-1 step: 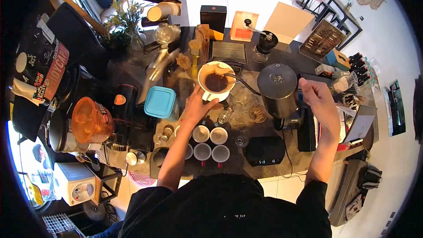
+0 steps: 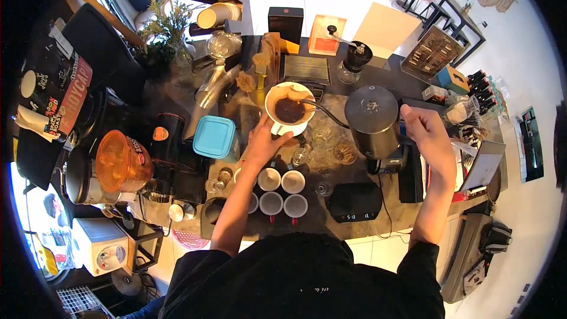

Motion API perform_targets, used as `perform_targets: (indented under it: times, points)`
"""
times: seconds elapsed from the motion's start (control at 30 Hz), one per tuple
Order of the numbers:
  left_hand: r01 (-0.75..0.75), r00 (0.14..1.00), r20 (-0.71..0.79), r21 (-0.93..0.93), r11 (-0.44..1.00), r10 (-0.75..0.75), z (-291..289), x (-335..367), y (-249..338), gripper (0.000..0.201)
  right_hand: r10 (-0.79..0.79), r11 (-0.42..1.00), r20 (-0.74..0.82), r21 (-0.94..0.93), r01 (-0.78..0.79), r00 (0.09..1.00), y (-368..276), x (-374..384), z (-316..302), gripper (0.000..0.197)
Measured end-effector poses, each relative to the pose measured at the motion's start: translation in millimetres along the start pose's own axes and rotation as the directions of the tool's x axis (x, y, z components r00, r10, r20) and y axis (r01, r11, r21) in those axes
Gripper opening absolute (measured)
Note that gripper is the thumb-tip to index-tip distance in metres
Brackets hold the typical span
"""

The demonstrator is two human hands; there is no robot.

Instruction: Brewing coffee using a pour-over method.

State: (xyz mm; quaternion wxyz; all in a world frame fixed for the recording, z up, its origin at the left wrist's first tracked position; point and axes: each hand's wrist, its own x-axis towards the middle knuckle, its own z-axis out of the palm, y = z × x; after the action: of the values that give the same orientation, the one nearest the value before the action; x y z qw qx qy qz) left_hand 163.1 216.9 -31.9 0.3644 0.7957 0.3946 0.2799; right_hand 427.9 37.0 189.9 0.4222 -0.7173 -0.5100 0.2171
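Head view, dripper: a white dripper (image 2: 292,129) sits around mid-counter, lined with a brown paper filter (image 2: 288,90) and holding dark, wet coffee (image 2: 289,112).
Left hand: the left hand (image 2: 263,143) grasps the dripper at its near side, around the handle.
Spout: a thin black spout (image 2: 328,111) crosses the filter's right edge, tip above the coffee.
Kettle: the dark kettle (image 2: 372,118) is right of the dripper.
Right hand: the right hand (image 2: 429,136) is curled tightly on the kettle's handle, mostly hiding it.
Cups: white cups (image 2: 271,203) stand grouped nearer the person.
Scale: a black scale (image 2: 354,197), display lit, lies right of them.
Container: a blue-lidded container (image 2: 214,137) stands left of the dripper.
Grinder: a hand grinder (image 2: 358,58) stands beyond the kettle.
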Motion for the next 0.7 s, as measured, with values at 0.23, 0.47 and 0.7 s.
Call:
perform_targets:
  times: [0.23, 0.47, 0.7]
  points:
    - [0.016, 1.0, 0.021, -0.029, 0.999, -0.015, -0.4, -0.3, 0.1, 0.061, 0.001, 0.999, 0.094, -0.039, 0.003, 0.996, -3.4, 8.7, 0.3, 0.044]
    - [0.009, 1.0, -0.009, -0.027, 1.0, -0.009, 0.5, -1.0, 2.0, 0.06, 0.0, 0.999, 0.097, -0.038, 0.004, 0.995, -0.8, 14.8, 1.1, 0.045]
    - [0.034, 0.999, 0.012, -0.022, 0.999, -0.033, 0.5, -0.4, 0.1, 0.061, -0.003, 0.998, 0.063, -0.06, 0.007, 0.998, -6.7, 8.4, -2.3, 0.044]
